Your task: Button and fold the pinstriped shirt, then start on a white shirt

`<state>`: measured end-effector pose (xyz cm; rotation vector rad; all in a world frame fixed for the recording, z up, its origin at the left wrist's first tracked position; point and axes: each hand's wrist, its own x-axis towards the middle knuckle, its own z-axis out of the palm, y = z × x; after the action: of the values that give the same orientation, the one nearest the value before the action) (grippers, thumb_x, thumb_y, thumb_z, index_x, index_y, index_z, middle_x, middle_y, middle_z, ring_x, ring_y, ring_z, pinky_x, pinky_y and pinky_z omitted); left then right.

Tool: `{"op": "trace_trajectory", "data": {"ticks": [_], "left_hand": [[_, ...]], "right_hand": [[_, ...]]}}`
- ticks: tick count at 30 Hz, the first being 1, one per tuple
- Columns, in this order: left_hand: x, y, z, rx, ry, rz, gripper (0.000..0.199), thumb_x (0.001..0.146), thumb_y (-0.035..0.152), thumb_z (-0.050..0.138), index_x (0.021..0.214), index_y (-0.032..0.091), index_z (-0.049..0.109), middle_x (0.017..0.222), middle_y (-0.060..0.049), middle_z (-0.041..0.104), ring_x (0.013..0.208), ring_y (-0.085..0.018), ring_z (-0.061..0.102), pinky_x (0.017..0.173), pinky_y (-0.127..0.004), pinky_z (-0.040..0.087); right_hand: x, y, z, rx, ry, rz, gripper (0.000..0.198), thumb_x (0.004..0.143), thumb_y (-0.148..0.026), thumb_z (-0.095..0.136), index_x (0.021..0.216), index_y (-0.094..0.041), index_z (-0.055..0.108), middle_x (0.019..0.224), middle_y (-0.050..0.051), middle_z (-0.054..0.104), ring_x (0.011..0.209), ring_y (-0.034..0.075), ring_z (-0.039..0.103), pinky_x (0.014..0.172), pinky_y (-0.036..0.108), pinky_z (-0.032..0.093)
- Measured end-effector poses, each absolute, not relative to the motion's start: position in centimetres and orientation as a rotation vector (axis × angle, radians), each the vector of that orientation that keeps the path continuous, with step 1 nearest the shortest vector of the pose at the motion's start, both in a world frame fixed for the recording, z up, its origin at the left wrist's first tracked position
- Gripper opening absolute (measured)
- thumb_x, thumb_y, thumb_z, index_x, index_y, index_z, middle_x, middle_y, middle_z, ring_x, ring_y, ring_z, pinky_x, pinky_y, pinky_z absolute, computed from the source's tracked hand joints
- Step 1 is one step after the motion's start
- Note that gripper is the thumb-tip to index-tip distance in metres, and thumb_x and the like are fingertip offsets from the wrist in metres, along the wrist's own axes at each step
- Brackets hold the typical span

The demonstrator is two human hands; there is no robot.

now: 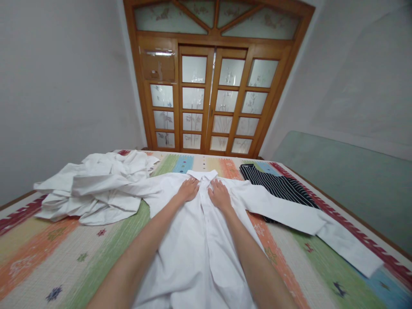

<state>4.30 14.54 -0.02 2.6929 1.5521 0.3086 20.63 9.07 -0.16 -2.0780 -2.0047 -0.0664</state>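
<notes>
A white long-sleeved shirt [189,240] lies front side up on the patterned bedspread [106,257], its collar [206,174] pointing away from me. My left hand [189,189] rests on the shirt just below the left side of the collar, fingers stretched out. On the other side of the button placket, my right hand [220,194] lies flat with its fingers spread. Both palms touch the cloth and neither hand grips it. The right sleeve [289,213] stretches out to the right, while the left one runs toward a white heap, where its end cannot be told apart.
A crumpled heap of white clothes [106,189] lies at the left. Beyond the right sleeve is a black-and-white striped garment [280,184], partly under that sleeve. A pale green board [347,184] borders the right side. Wooden glass-paned doors [209,98] stand at the back.
</notes>
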Motion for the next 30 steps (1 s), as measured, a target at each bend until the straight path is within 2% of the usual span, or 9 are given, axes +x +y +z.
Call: {"op": "trace_trajectory", "data": {"ticks": [5,10,18,24,27,30], "left_hand": [[4.4,15.2,-0.3,2.617,1.582,0.247,0.051,0.099,0.041,0.020,0.141,0.021,0.040,0.153,-0.010,0.034,0.143,-0.026,0.025,0.115,-0.050,0.020],[4.6,15.8,0.0,2.591,1.587,0.211,0.053,0.098,0.045,0.023,0.141,0.021,0.041,0.153,-0.011,0.034,0.144,-0.027,0.022,0.116,-0.051,0.015],[4.7,16.4,-0.2,2.588,1.595,0.175,0.054,0.098,0.048,0.018,0.143,0.027,0.039,0.155,-0.007,0.031,0.144,-0.028,0.021,0.115,-0.056,0.013],[4.7,15.9,0.0,2.660,1.532,0.217,0.052,0.098,0.044,0.023,0.148,0.034,0.029,0.155,-0.008,0.031,0.144,-0.036,0.018,0.110,-0.066,0.012],[4.6,15.8,-0.2,2.680,1.525,0.242,0.051,0.097,0.044,0.024,0.147,0.036,0.032,0.154,-0.007,0.034,0.143,-0.037,0.019,0.109,-0.068,0.012],[4.6,16.0,-0.5,2.671,1.549,0.238,0.052,0.097,0.043,0.025,0.148,0.035,0.031,0.153,-0.007,0.035,0.143,-0.036,0.019,0.110,-0.066,0.013]], "right_hand": [[20.7,9.2,-0.3,-1.904,-2.117,-0.125,0.048,0.102,-0.027,0.028,0.147,-0.012,0.036,0.153,0.009,0.029,0.139,0.021,0.028,0.113,0.032,0.023],[20.7,9.5,-0.6,-1.945,-2.190,-0.070,0.044,0.103,-0.030,0.030,0.142,-0.017,0.045,0.147,0.009,0.041,0.139,0.022,0.029,0.113,0.038,0.023],[20.8,9.9,-0.5,-2.051,-2.191,0.012,0.050,0.103,-0.038,0.023,0.149,-0.021,0.033,0.153,0.006,0.029,0.142,0.022,0.020,0.114,0.045,0.015],[20.5,11.2,-0.3,-2.173,-2.116,0.131,0.051,0.102,-0.037,0.021,0.152,-0.027,0.025,0.155,0.003,0.025,0.143,0.024,0.014,0.113,0.052,0.011],[20.0,12.2,0.4,-2.187,-2.033,0.150,0.049,0.102,-0.034,0.018,0.149,-0.027,0.031,0.153,0.004,0.030,0.141,0.026,0.019,0.111,0.054,0.015],[19.3,13.3,1.3,-2.205,-1.950,0.139,0.048,0.102,-0.036,0.019,0.138,-0.025,0.048,0.145,0.008,0.042,0.133,0.030,0.034,0.105,0.054,0.028]]}}
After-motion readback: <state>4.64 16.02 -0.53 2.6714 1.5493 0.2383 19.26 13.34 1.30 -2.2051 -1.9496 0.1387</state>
